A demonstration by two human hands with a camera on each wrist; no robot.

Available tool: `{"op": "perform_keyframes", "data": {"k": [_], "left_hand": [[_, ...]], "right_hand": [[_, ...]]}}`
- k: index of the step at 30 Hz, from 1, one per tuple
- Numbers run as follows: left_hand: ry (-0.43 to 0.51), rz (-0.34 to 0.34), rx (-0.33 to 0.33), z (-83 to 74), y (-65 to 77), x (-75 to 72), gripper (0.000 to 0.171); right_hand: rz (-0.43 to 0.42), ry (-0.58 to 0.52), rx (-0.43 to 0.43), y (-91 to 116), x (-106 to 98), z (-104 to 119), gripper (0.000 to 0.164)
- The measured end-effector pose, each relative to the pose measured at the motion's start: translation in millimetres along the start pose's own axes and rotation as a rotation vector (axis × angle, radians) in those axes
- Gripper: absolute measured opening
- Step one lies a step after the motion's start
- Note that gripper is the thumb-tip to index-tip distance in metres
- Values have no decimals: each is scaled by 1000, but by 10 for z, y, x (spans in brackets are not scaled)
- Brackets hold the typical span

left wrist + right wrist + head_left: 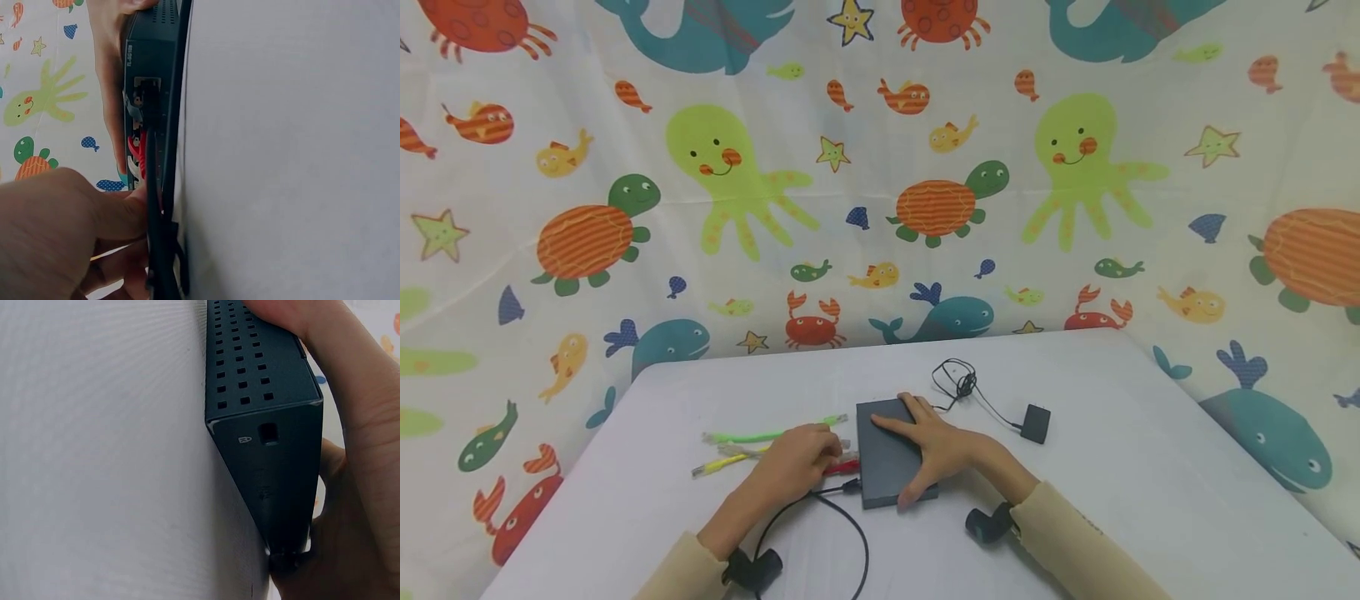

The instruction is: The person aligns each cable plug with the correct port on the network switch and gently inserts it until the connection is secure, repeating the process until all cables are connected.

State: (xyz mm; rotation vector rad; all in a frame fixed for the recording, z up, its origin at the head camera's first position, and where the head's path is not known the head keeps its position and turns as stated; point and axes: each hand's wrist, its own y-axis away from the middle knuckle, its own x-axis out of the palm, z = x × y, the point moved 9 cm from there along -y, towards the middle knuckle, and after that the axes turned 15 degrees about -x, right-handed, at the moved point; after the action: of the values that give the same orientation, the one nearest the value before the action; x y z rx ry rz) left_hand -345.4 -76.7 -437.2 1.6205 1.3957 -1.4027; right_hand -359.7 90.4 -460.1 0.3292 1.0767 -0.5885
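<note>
A dark network switch (881,462) lies on the white table with its port side facing left. My right hand (943,446) spans it, thumb at the near edge and fingers over the top and far edge. Beside the ports, my left hand (797,462) pinches a network cable, mostly hidden by the fingers. In the left wrist view, a red cable (142,155) and a whitish plug (133,167) sit at the ports, close to the left thumb. A black cable (859,533) is plugged in at the near end. Green (745,436) and yellow (718,465) cables lie left of the switch.
Behind the switch, a thin black cord (964,385) lies coiled and leads to a black power adapter (1035,423) on the right. The black cable loops toward the near table edge between the forearms. A patterned curtain (865,167) hangs behind the table.
</note>
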Motion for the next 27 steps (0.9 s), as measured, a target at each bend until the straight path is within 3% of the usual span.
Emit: {"op": "perform_keyframes", "data": {"k": [27], "left_hand": [[13,4,-28,57,-20,30,13]], "right_hand": [[-15,0,-19,-5,13,-3,114]]}}
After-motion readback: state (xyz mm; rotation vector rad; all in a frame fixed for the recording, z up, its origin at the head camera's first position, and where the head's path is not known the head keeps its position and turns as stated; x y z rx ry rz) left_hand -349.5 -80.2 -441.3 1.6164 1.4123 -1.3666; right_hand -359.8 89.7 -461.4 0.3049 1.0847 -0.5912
